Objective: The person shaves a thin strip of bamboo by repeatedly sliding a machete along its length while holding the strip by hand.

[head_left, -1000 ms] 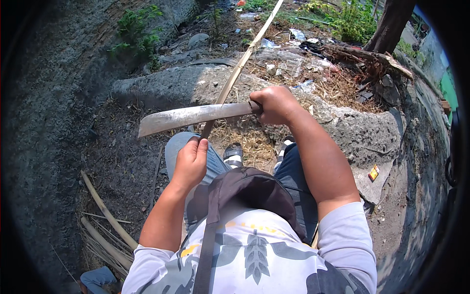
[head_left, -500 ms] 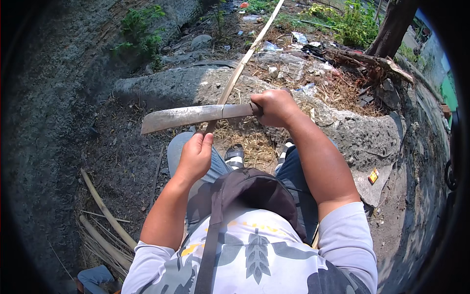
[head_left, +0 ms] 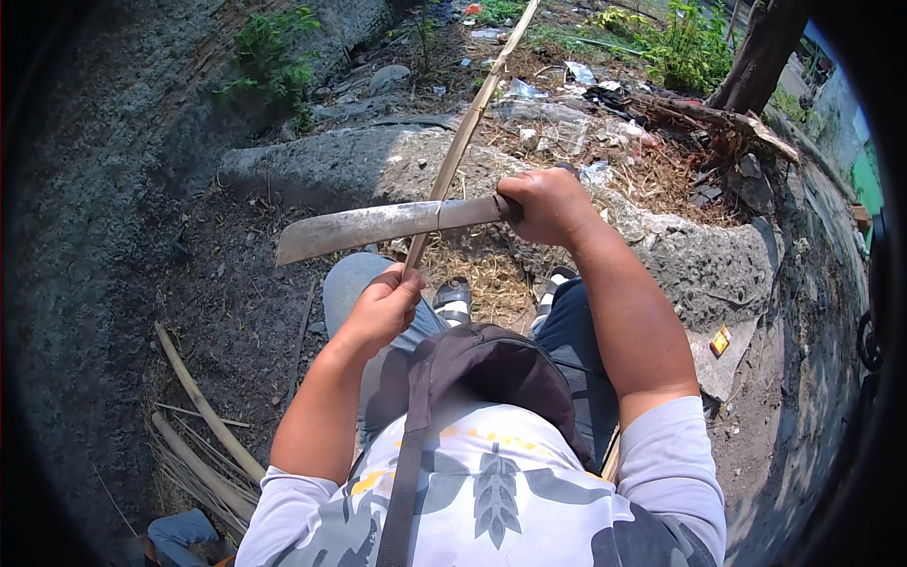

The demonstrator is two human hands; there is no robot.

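Observation:
My right hand (head_left: 546, 206) is closed round the dark handle of a machete (head_left: 364, 230), whose broad, worn blade points left. The blade lies across a long wooden strip (head_left: 463, 137), flat and pale brown, which runs up and away from me past the top edge of the view. My left hand (head_left: 385, 307) grips the strip's near end just below the blade, with the thumb pressed along it. Blade and strip appear to touch where they cross. Both hands are in front of my knees, above my sandalled feet (head_left: 453, 300).
A low, rough concrete ledge (head_left: 690, 255) crosses in front of me. Beyond it are litter, dry straw and a tree trunk (head_left: 761, 57). Long curved stalks (head_left: 208, 402) and thin sticks lie at lower left, near another person's trouser leg (head_left: 179, 537). A wall (head_left: 94, 236) rises on the left.
The right hand and machete have shifted slightly to the right. My left hand has also moved a little right, and its end of the strip has swung with it.

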